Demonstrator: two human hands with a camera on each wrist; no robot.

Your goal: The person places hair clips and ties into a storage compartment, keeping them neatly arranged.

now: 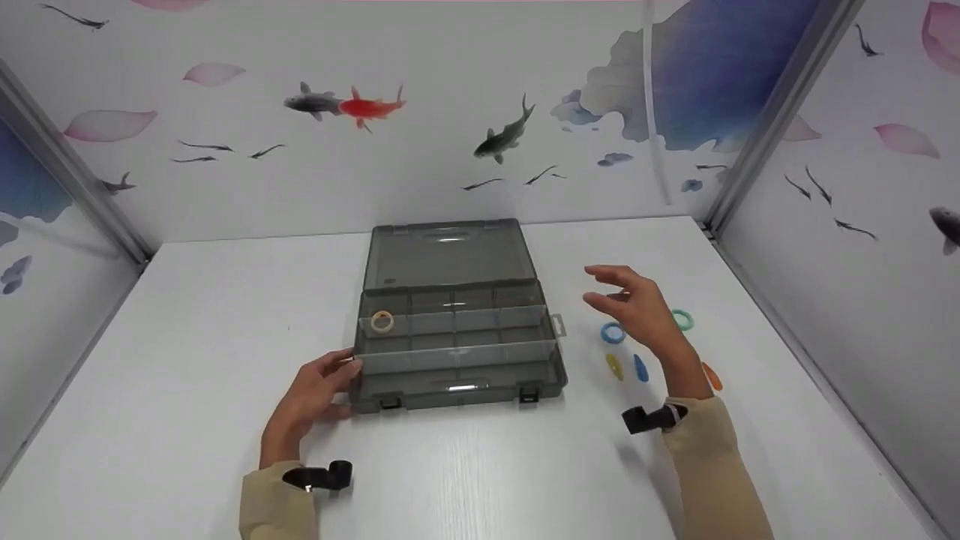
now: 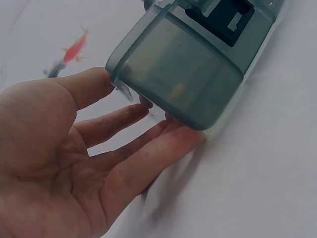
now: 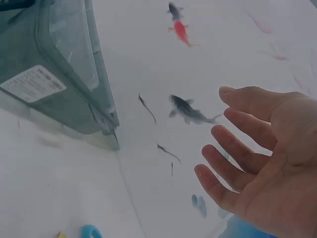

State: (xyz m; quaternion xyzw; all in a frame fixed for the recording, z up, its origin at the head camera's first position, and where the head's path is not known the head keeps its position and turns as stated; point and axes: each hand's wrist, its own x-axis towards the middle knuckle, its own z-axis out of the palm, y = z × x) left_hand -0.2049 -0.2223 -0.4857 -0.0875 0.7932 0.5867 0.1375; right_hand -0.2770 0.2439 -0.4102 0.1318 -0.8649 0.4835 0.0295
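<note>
Gray box: set between the hands, its lid opened away from them.
Pale ring: contained in the gray box, toward the left hand's end.
Left hand: fingers loosely spread, box end touched.
Right hand: raised, fingers parted, nothing held.
Blue ring, yellow piece, blue piece: seen near the right hand.
Green ring, orange piece: partly covered by right hand and wrist.

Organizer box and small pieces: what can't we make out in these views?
Head: table behind the right hand, blocked by it.
Left wrist: rest of the box, cut off by top edge.
Right wrist: print on the label, too blurred; lower part of the blue ring, cut off by bottom edge.
</note>
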